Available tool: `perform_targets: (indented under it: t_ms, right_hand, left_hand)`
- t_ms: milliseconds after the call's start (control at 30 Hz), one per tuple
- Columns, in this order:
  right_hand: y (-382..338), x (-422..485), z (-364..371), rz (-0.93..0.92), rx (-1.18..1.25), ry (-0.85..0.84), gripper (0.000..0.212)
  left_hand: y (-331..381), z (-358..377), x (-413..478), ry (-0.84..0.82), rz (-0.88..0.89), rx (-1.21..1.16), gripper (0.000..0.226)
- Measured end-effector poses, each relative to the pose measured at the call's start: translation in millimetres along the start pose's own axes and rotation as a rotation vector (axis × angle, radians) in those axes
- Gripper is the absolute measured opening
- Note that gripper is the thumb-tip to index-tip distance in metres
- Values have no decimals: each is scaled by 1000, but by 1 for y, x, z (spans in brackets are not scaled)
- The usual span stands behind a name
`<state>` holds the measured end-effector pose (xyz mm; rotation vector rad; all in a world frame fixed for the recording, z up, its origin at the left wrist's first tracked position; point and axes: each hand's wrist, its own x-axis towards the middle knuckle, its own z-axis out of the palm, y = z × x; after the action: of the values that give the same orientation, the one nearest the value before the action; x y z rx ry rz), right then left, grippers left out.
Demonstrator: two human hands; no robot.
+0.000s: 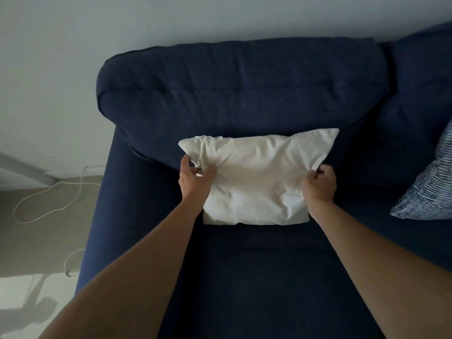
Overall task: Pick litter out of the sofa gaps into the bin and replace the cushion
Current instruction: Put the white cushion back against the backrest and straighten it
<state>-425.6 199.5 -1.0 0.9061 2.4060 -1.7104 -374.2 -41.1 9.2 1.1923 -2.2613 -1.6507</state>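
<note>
A white cushion [256,177] with a small label on its top edge leans against the backrest of a dark blue sofa [239,94], its lower edge on the seat. My left hand [194,178] grips the cushion's left side, thumb on the front. My right hand [319,183] is closed on its right edge. No litter and no bin are in view.
A blue and white striped cushion [425,187] lies on the seat at the right. The sofa's left armrest [97,216] borders a floor with a looping white cable [49,194]. A pale wall [73,45] rises behind the sofa.
</note>
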Motion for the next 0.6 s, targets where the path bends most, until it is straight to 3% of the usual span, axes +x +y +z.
perform_targets:
  t_ms: [133, 333, 467, 600]
  right_hand:
    - [-12, -2, 6, -55, 22, 134, 28]
    - [-15, -5, 11, -205, -38, 179, 28]
    - [-23, -4, 14, -285, -137, 90, 32]
    - [-28, -9, 17, -447, -363, -31, 51]
  left_hand:
    - [9, 4, 2, 63, 42, -21, 63]
    - [13, 4, 7, 78, 45, -30, 59]
    - [12, 3, 3, 32, 39, 6, 74]
    - [13, 9, -8, 16, 199, 218, 92]
